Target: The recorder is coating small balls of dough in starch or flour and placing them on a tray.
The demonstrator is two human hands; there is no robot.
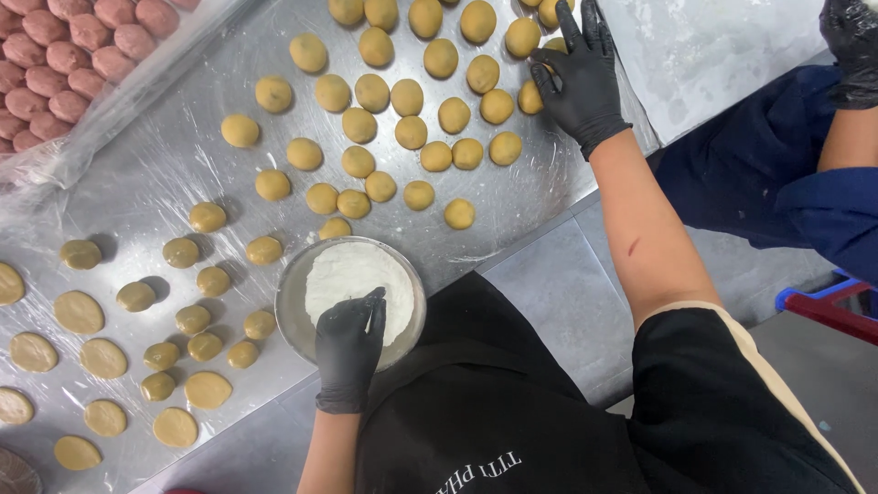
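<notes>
My left hand [349, 346] dipped bent fingers into the flour bowl [291, 306]; right hand [578, 78], fingers spread, touched a dough ball [529, 97]. I judged light dusting best.

Tan-yellow dough balls [380, 96] are covering the silver table [174, 155]; pink balls [82, 46] are showing upper left; white flour [352, 274] is filling the grey bowl [293, 302]; black gloves are covering both hands.

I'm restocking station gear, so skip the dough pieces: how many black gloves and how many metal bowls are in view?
Black gloves: 3 (person's left hand dipping into the flour, right hand on the tan dough balls, co-worker's hand)
Metal bowl of white flour: 1
Total: 4
</notes>
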